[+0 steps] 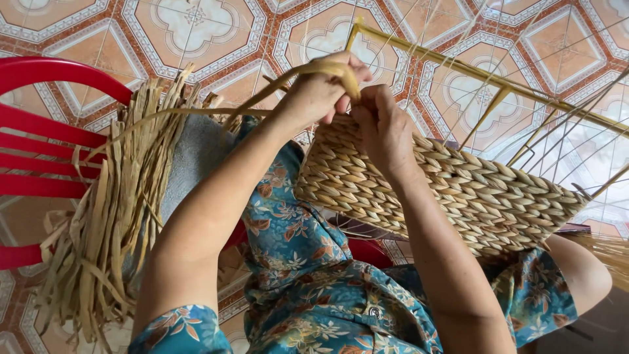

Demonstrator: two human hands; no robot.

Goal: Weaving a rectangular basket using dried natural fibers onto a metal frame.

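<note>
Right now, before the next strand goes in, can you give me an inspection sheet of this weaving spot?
Surface: patterned floor tiles in orange and white; the work rests on the person's lap.
Job's things: woven panel of twisted fibre on a yellow metal frame strung with thin strings; one dried strand held at the panel's top edge.
Clutter: bundle of loose dried strands draped over a grey cloth on a red plastic chair.
Grips: left hand pinches the strand; right hand presses against the weave beside it.
Cables: nothing seen.
Surroundings: floral blue clothing in the foreground; no other people seen.
</note>
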